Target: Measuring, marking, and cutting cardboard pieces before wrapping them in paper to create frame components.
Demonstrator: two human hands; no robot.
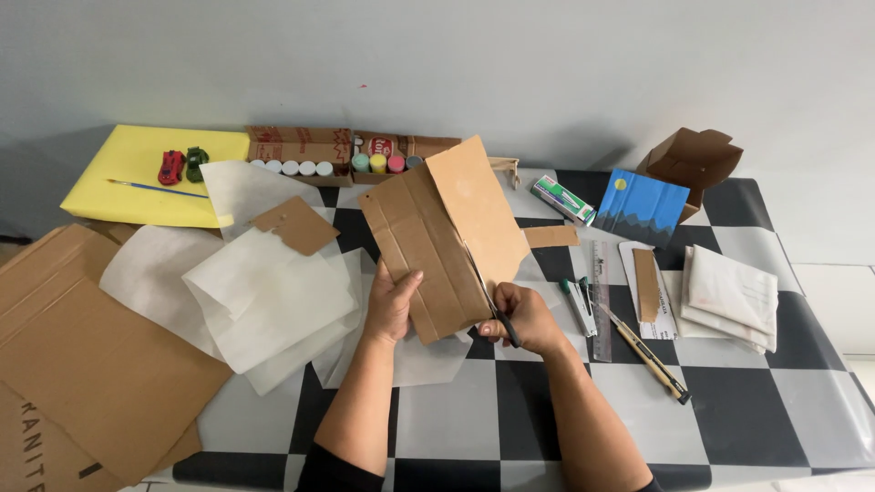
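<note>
My left hand [392, 305] grips the lower left edge of a folded brown cardboard piece [437, 237], held up above the checkered table [456, 410]. My right hand [529, 319] holds black-handled scissors [497, 314], their blades set into the cardboard's lower right edge along a crease. The upper right flap of the cardboard leans away from the rest.
White paper sheets [273, 292] and a small cardboard scrap [296, 225] lie left. Large cardboard sheets [82, 355] hang off the left edge. Right of my hands: stapler [579, 305], ruler [602, 301], utility knife [652, 355], blue painted card [652, 208], folded cloth [729, 296]. Paint pots [383, 162] stand at the back.
</note>
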